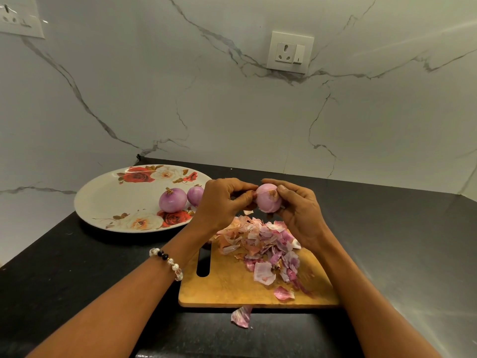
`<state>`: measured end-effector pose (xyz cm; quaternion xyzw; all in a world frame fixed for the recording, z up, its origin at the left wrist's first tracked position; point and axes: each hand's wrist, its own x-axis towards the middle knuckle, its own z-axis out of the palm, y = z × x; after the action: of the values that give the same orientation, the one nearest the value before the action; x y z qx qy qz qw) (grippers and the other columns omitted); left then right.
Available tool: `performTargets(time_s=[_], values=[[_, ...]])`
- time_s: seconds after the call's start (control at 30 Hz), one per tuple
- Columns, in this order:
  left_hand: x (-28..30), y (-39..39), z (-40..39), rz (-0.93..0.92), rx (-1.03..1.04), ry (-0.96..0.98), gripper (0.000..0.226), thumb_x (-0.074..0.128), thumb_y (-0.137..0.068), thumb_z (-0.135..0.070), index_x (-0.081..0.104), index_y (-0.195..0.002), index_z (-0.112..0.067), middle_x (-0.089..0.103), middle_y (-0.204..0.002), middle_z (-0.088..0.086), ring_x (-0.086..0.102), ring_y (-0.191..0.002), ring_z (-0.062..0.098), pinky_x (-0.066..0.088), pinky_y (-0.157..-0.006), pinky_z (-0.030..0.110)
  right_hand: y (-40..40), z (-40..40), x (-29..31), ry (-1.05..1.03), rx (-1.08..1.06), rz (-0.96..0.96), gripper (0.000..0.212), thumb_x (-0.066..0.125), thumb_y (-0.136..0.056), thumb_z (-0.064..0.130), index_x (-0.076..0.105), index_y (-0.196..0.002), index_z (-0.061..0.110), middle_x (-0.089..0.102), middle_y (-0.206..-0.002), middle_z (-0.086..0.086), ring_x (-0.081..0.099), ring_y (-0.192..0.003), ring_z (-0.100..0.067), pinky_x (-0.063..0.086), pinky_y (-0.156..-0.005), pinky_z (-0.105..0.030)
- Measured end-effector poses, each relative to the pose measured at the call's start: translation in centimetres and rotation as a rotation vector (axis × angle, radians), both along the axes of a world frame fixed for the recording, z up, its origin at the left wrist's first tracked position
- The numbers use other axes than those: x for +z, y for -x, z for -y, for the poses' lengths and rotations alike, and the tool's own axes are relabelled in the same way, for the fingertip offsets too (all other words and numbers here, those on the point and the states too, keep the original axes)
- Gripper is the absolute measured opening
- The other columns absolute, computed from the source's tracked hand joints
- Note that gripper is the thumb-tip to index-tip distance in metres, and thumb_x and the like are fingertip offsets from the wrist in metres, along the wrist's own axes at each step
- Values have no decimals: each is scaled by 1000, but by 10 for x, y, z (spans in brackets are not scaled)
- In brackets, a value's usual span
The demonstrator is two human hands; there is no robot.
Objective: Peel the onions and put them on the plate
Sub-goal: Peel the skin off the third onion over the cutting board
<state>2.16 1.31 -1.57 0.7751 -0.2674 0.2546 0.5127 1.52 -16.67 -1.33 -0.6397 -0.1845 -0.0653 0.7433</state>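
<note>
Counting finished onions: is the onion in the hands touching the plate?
Apart. The head view shows the held onion, gripped by the left hand and right hand, raised above the peel pile, right of the plate.

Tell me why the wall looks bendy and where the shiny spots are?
Head view: the wide lens curves the wall and counter edge; light glints on the plate rim and the counter's right side; the hands holding the onion look sharp, while the peels on the board look slightly soft.
</note>
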Motion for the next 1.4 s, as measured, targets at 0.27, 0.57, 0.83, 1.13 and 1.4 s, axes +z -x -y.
performTargets(time_s=[0.27,0.57,0.83,1.13,1.4], values=[[-2,0,3,43,66,42,21,65,-87,-11,70,-108,-8,72,-100,6,69,-83,12,57,-71,20,1,-4,0,-40,26,-4,27,42,-99,14,69,-106,13,71,-109,-5,68,-100,-23,60,-79,-31],[7,5,-1,-224,-115,159,23,71,-79,-11,70,-102,-9,73,-90,5,72,-77,17,59,-70,31,4,-1,5,-74,76,-71,34,34,-104,8,68,-104,8,71,-108,-6,67,-99,-22,60,-78,-31],[2,5,0,17,-37,-46,19,68,-84,-13,72,-101,-4,72,-85,5,70,-69,10,57,-64,20,3,2,4,-28,57,-124,35,32,-105,10,67,-104,6,68,-113,-12,64,-103,-29,59,-83,-34],[-1,3,4,262,179,-177,14,69,-83,-12,73,-93,-2,72,-82,9,59,-69,7,41,-63,3,6,-5,3,-17,49,-103,34,33,-105,10,67,-105,8,68,-111,-9,67,-98,-25,60,-80,-34],[4,9,13,98,228,25,10,62,-87,-6,71,-90,-4,68,-79,3,60,-65,9,51,-62,10,9,-5,5,-257,125,-165,35,30,-105,13,64,-110,6,71,-109,-8,68,-95,-24,59,-71,-28]])
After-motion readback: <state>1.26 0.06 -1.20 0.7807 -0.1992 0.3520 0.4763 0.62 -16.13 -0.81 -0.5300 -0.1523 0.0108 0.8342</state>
